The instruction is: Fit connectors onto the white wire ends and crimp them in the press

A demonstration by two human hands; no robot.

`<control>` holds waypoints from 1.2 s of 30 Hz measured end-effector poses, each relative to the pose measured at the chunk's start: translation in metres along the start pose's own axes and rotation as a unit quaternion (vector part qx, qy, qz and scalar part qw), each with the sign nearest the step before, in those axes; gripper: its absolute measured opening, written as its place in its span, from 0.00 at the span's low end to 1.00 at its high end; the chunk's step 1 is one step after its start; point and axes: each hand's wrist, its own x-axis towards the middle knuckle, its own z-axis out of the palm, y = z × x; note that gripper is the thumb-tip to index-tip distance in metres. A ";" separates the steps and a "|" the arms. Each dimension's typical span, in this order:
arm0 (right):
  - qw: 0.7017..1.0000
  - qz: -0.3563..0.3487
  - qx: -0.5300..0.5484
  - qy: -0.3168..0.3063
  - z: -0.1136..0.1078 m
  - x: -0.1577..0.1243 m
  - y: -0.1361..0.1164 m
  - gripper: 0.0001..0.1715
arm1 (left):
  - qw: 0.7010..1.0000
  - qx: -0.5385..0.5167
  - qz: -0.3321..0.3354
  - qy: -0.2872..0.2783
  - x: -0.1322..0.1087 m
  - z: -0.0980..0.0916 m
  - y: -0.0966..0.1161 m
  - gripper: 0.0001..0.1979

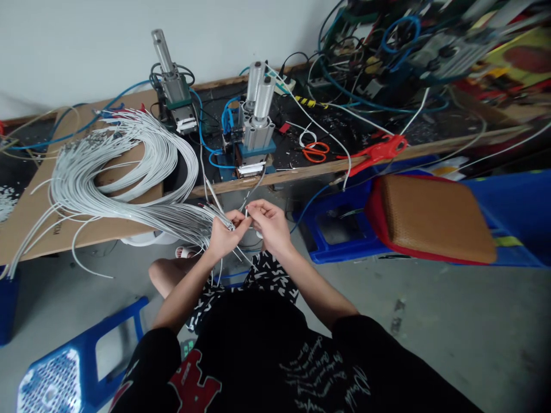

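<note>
A thick bundle of white cables (129, 209) lies looped on the bench, its near ends trailing over the edge to my hands. My left hand (226, 234) is closed around the ends of that bundle above my lap. Close against it, my right hand (270, 223) pinches a small white piece, apparently one cable's end, between thumb and forefinger. The fingertips of both hands nearly meet, and the fingers hide the details of that end. Just beyond the hands stands a small pneumatic press (257, 129) at the bench edge.
Another press (174, 86) stands behind the cables on cardboard (26, 235). Orange-handled scissors (316, 152) and a red tool (379, 152) lie to the right. A cushioned blue stool (439, 218) is at the right, a blue stool (86, 361) at lower left. Air hoses cross the bench.
</note>
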 end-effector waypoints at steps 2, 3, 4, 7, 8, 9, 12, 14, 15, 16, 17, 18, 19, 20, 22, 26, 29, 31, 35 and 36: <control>0.998 0.040 0.056 0.009 0.004 -0.004 0.001 0.15 | 1.000 -0.002 0.001 -0.001 0.000 0.000 0.001 0.17; 0.996 0.044 0.072 0.016 0.006 -0.005 0.001 0.16 | 1.000 -0.002 0.001 -0.001 0.000 0.000 0.001 0.16; 0.996 0.038 0.080 0.025 0.007 -0.007 0.003 0.16 | 1.000 -0.001 0.001 -0.001 0.000 0.000 0.001 0.16; 0.996 -0.014 0.068 0.055 0.009 -0.010 0.009 0.16 | 1.000 0.003 0.006 -0.003 0.000 0.000 0.000 0.15; 0.996 -0.033 0.058 0.064 0.009 -0.010 0.011 0.16 | 1.000 0.004 0.009 -0.004 0.000 0.000 0.000 0.16; 0.995 -0.046 0.050 0.072 0.010 -0.011 0.013 0.16 | 1.000 0.004 0.010 -0.005 0.000 0.000 0.000 0.16; 0.994 -0.041 0.049 0.089 0.013 -0.012 0.017 0.18 | 1.000 0.002 0.005 -0.009 0.000 0.000 0.000 0.17; 0.994 -0.013 0.058 0.092 0.015 -0.013 0.017 0.20 | 1.000 0.002 0.000 -0.010 0.000 0.000 0.001 0.17; 0.994 -0.002 0.061 0.093 0.016 -0.013 0.017 0.21 | 1.000 0.002 -0.001 -0.010 0.000 0.000 0.001 0.17; 0.994 0.006 0.064 0.093 0.017 -0.013 0.018 0.23 | 1.000 0.001 -0.002 -0.009 0.001 0.000 0.001 0.17; 0.993 0.009 0.065 0.094 0.017 -0.014 0.018 0.24 | 1.000 0.000 -0.004 -0.010 0.001 0.000 0.001 0.17; 0.993 0.008 0.066 0.096 0.018 -0.014 0.019 0.25 | 1.000 -0.002 -0.008 -0.011 0.001 0.000 0.001 0.16; 0.993 0.007 0.068 0.096 0.018 -0.014 0.020 0.26 | 1.000 -0.007 -0.015 -0.014 0.000 0.000 0.001 0.16; 0.993 0.007 0.068 0.095 0.019 -0.015 0.022 0.26 | 0.999 -0.014 -0.022 -0.018 0.000 0.000 0.001 0.15; 0.994 0.009 0.066 0.090 0.019 -0.016 0.024 0.26 | 0.999 -0.030 -0.032 -0.022 0.000 0.000 0.000 0.14; 0.992 0.016 0.077 0.097 0.020 -0.016 0.027 0.26 | 0.999 -0.040 -0.025 -0.016 0.001 0.000 0.002 0.14; 0.991 0.008 0.081 0.107 0.021 -0.015 0.027 0.27 | 0.999 -0.038 -0.017 -0.016 0.001 0.000 0.004 0.15; 0.992 0.001 0.068 0.108 0.020 -0.014 0.026 0.26 | 0.999 -0.039 -0.017 -0.019 0.002 0.000 0.006 0.16; 0.993 -0.009 0.048 0.104 0.017 -0.013 0.026 0.24 | 0.999 -0.037 -0.019 -0.021 0.003 -0.001 0.006 0.17; 0.994 -0.012 0.047 0.102 0.016 -0.013 0.026 0.24 | 0.999 -0.035 -0.017 -0.021 0.002 -0.001 0.005 0.17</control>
